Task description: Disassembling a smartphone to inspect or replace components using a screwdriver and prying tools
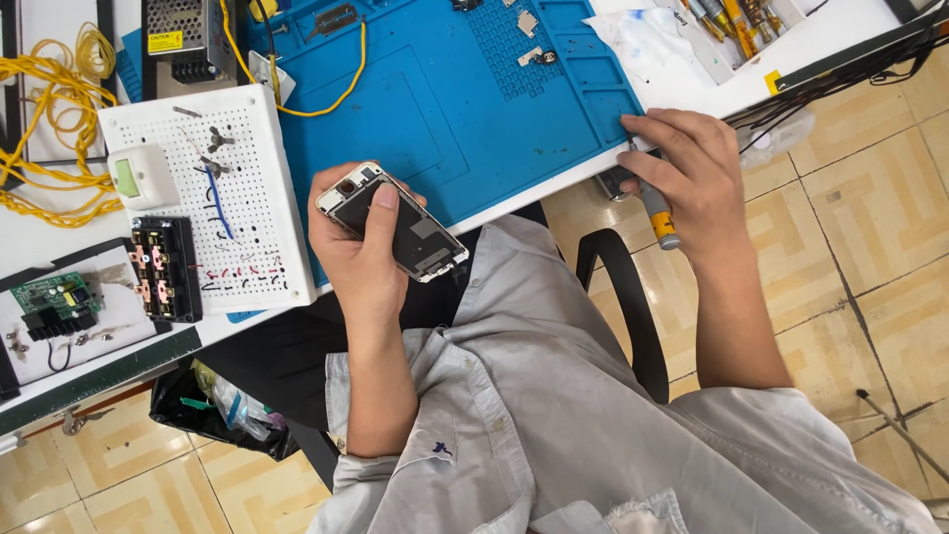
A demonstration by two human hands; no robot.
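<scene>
With the left hand pinching the opened phone steady beside the blue mat, the right hand (fingers wrapped around a screwdriver) should bring its tip down squarely.

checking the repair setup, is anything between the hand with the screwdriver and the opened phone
Nothing visible does. The right hand holds the screwdriver at the blue mat edge; the left hand holds the opened phone, open air between.
</scene>
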